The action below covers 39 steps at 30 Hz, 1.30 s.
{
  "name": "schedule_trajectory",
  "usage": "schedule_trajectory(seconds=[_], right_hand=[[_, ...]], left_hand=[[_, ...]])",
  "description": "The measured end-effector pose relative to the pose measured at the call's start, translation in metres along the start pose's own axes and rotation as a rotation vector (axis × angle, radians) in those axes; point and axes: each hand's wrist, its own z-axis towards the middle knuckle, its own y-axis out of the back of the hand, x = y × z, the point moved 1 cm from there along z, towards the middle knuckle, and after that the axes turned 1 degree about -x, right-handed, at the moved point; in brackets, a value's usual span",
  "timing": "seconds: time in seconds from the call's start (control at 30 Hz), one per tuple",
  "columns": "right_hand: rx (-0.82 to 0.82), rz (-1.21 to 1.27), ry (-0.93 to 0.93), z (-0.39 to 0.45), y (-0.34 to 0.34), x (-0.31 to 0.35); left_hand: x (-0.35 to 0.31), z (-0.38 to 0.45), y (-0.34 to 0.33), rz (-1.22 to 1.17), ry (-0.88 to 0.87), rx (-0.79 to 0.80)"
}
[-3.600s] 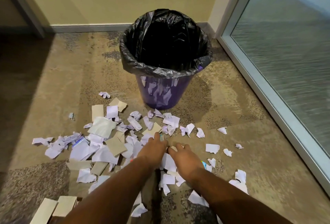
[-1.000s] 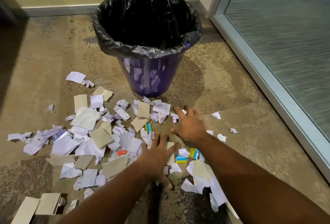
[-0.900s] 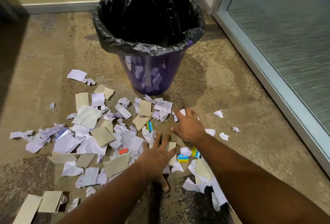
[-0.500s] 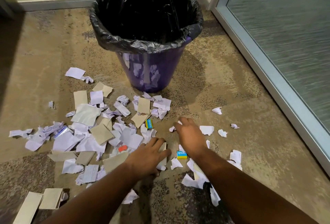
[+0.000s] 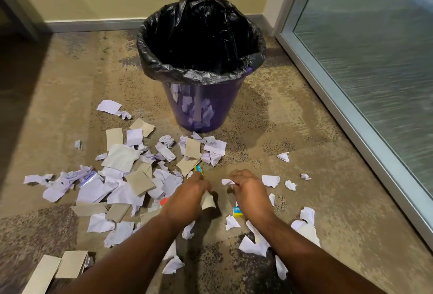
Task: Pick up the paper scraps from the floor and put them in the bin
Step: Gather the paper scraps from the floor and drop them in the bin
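A purple bin (image 5: 201,108) lined with a black bag stands on the carpet ahead of me. Several white paper scraps (image 5: 121,190) and tan card pieces are scattered in front of it, mostly to the left. My left hand (image 5: 187,197) grips a tan card scrap (image 5: 208,201) just above the floor. My right hand (image 5: 249,192) pinches a small white scrap (image 5: 226,181) at its fingertips. Both hands are close together, a short way in front of the bin.
A glass door with a metal frame (image 5: 351,129) runs along the right. The wall and skirting (image 5: 93,24) lie behind the bin. Small blue-yellow boxes (image 5: 237,211) lie among the scraps. Tan card strips (image 5: 58,268) sit at the lower left.
Both hands went from lying flat on the scraps to curling shut and lifting, the left taking a tan card piece and the right a white scrap. The view tilted up a little.
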Motion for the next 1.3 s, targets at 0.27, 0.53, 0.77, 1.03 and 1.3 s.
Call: schedule_trajectory(seconds=[0.27, 0.53, 0.77, 1.03, 1.3], right_hand=[[-0.575, 0.415, 0.152, 0.05, 0.093, 0.089], [-0.744, 0.517, 0.197, 0.126, 0.167, 0.162], [-0.424, 0.211, 0.165, 0.183, 0.176, 0.176], [-0.313, 0.007, 0.269, 0.178, 0.191, 0.159], [-0.522, -0.165, 0.274, 0.105, 0.172, 0.061]], left_hand=[[-0.052, 0.03, 0.11, -0.2, -0.098, -0.82], [-0.072, 0.075, 0.223, -0.337, -0.07, -1.167], [-0.059, 0.124, 0.269, -0.305, 0.175, -0.879], [-0.067, 0.131, 0.261, -0.165, 0.135, -0.813], [-0.111, 0.084, 0.17, -0.021, -0.386, -0.994]])
